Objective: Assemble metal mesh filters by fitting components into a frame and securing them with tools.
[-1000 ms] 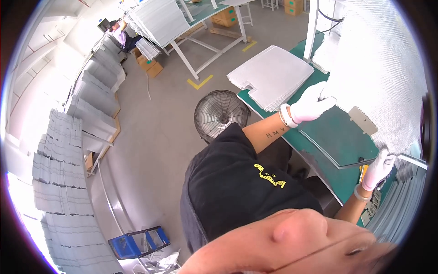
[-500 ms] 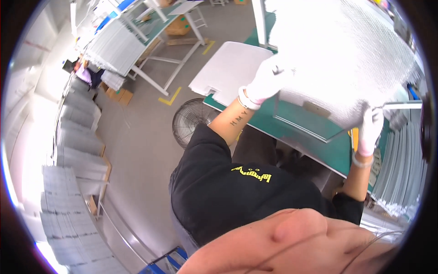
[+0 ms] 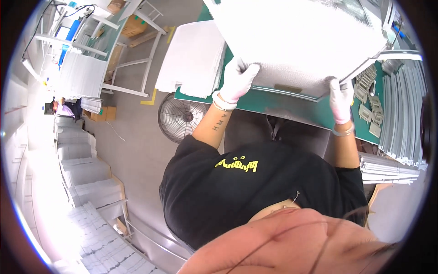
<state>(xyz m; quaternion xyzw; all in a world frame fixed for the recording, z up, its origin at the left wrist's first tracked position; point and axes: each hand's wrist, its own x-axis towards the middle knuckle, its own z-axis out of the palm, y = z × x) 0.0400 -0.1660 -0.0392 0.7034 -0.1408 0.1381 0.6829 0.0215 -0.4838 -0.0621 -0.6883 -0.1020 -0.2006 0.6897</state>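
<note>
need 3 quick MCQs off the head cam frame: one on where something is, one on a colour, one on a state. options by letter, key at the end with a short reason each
1. Where is the round fan?
A. On the green table
B. On the floor, left of the person's left forearm
C. Hung on the wall

2. What colour are the gloves on both hands?
A. White
B. Blue
C. Black

3. How is the big white panel held?
A. Lying flat, untouched
B. Gripped by the right hand alone
C. Gripped at its near edge by both hands

Key:
1 B: the fan stands on the grey floor below the edge of the green table.
2 A: left hand and right hand both wear white gloves.
3 C: each hand clasps the panel's near edge, one toward each end.
</note>
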